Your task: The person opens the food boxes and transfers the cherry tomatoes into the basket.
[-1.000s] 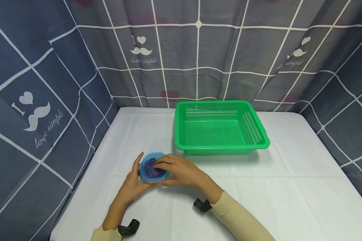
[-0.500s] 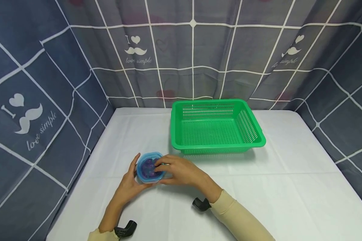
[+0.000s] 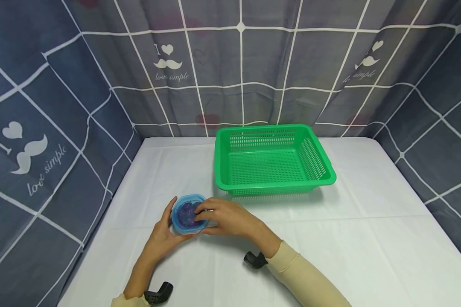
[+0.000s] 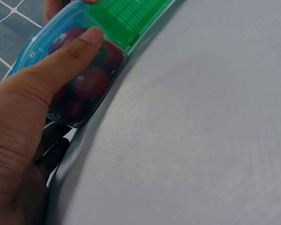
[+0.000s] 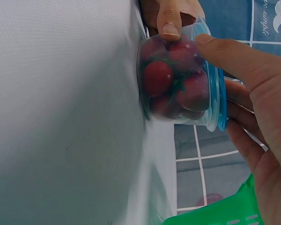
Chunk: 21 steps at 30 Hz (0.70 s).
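Note:
A clear plastic food container (image 5: 150, 101) with several red cherry tomatoes (image 5: 158, 78) inside stands on the white table. Its translucent blue lid (image 3: 188, 198) covers the top. My left hand (image 3: 163, 236) grips the container from the left, its thumb along the near side wall in the left wrist view. From the right, my right hand (image 3: 226, 217) holds the lid, thumb at the rim and fingertips on the lid's top. In the right wrist view the container (image 5: 150, 101) seems to rest upright on the cloth. Part of the left fingers is hidden behind it.
A green perforated basket (image 3: 274, 187) sits on the white tablecloth (image 3: 330, 247) beyond the hands, toward the back. Grey checked curtains (image 3: 215, 59) enclose the table at the back and both sides. Black wrist mounts (image 3: 159, 293) stick out near the sleeves.
The head view has shifted slightly, so the basket and container appear a little farther left. Both hands keep their places on the container, the right fingers moving only slightly over the lid.

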### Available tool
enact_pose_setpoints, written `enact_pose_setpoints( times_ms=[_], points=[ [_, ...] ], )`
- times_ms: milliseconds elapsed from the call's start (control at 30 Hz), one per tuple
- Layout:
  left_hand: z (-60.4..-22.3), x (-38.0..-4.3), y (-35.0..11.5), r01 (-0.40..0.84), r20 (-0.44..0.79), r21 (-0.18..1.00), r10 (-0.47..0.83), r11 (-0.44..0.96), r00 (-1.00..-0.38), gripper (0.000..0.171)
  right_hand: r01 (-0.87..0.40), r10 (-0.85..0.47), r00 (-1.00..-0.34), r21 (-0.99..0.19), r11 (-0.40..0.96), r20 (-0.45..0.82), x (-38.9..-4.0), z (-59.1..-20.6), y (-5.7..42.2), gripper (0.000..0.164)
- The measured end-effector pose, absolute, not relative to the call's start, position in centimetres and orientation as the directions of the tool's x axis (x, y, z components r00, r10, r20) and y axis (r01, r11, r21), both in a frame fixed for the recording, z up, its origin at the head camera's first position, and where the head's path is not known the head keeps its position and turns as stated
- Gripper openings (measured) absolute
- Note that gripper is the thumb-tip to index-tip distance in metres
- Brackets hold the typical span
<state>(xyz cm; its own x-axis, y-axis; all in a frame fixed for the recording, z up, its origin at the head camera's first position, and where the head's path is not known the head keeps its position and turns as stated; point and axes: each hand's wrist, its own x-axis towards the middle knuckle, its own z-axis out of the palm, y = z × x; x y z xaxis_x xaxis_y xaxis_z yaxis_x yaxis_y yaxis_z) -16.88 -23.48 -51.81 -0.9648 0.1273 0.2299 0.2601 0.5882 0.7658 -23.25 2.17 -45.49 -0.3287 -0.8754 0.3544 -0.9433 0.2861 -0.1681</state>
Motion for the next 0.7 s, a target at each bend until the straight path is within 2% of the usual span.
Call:
enact_pose_setpoints(
  times_ms=[467, 700],
  points=[
    [-51.19, -16.89, -23.21, 0.236, 0.205, 0.790, 0.119, 0.566, -0.972, 0.123, -0.946, -0.846, -0.315, -0.218, 0.241, 0.430, -23.39, -45.23, 2.27, 0.026],
    [-51.34, -16.72, -23.20, 0.232, 0.208, 0.778, 0.110, 0.584, -0.972, 0.122, -0.960, -0.812, -0.278, -0.182, 0.213, 0.514, -23.27, -45.15, 2.19, 0.019]
  ],
)
